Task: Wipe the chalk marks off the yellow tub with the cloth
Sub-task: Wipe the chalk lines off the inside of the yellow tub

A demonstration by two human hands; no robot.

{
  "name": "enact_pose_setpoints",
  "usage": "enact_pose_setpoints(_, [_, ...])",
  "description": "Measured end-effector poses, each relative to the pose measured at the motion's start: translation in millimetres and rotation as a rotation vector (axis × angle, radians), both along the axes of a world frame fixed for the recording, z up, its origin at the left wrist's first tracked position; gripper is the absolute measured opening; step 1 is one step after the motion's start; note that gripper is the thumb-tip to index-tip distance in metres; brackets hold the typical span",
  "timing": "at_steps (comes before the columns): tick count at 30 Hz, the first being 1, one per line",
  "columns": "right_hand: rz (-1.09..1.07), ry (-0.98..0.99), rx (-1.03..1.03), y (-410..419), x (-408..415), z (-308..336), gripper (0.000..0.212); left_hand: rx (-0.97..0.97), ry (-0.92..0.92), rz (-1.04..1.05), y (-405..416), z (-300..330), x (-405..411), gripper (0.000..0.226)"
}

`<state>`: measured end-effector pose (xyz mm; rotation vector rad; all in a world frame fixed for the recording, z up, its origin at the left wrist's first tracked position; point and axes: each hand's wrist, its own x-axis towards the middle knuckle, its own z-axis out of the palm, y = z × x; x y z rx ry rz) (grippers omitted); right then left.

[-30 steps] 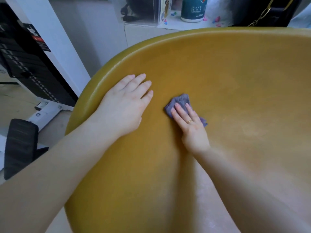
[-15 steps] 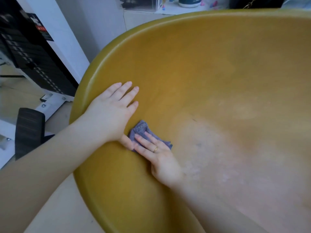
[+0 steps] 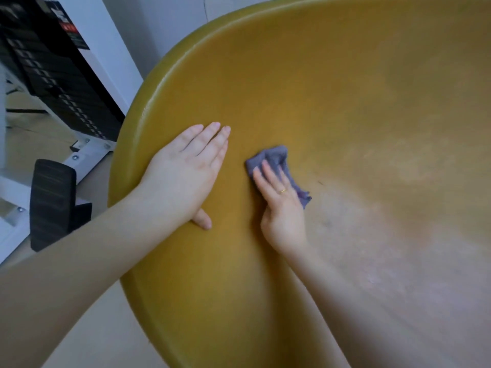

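Note:
The large yellow tub (image 3: 332, 88) fills most of the head view, its rim curving down the left side. My left hand (image 3: 186, 173) lies flat on the tub's inner wall just inside the rim, fingers straight and together. My right hand (image 3: 281, 205) presses a small crumpled purple cloth (image 3: 273, 158) against the wall with straight fingers; a ring shows on one finger. Pale, whitish chalk smears (image 3: 385, 251) cover the tub's lower right surface.
Left of the tub stands a white frame with a black panel (image 3: 53, 75). A black padded block (image 3: 53, 203) sits on the light floor (image 3: 87, 328) near the rim. A grey wall (image 3: 148, 30) rises behind.
My right hand slid the cloth up and to the right, away from my left hand. The left hand stays flat by the rim. The camera dipped further toward the tub.

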<state>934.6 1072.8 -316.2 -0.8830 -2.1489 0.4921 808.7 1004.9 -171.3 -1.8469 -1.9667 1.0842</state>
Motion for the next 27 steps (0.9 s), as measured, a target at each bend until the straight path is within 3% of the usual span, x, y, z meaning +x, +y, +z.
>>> enact_pose_setpoints(7, [0.101,-0.070,0.104,-9.5,-7.7,2.0,0.067,0.014,-0.019,0.034,5.4,-0.4,1.7,0.140])
enact_pose_setpoints(11, [-0.068,-0.086,0.125,62.8,-9.8,24.0,0.076,-0.021,-0.015,0.036,14.7,-4.7,-0.4,0.143])
enact_pose_setpoints(15, [-0.149,-0.049,0.018,93.6,-11.4,42.3,0.083,-0.026,-0.005,0.045,18.9,-8.8,-0.5,0.143])
enact_pose_setpoints(19, [0.028,-0.004,-0.012,40.5,-18.3,26.2,0.074,0.006,-0.022,0.062,19.0,-9.7,4.2,0.143])
enact_pose_setpoints(23, [0.300,-0.113,0.064,-20.7,6.2,-1.4,0.071,0.014,-0.036,0.082,18.0,-6.4,9.1,0.139])
enact_pose_setpoints(27, [0.329,-0.232,0.237,-8.9,23.2,-5.6,0.064,0.022,-0.072,0.086,33.5,-1.4,21.3,0.135])
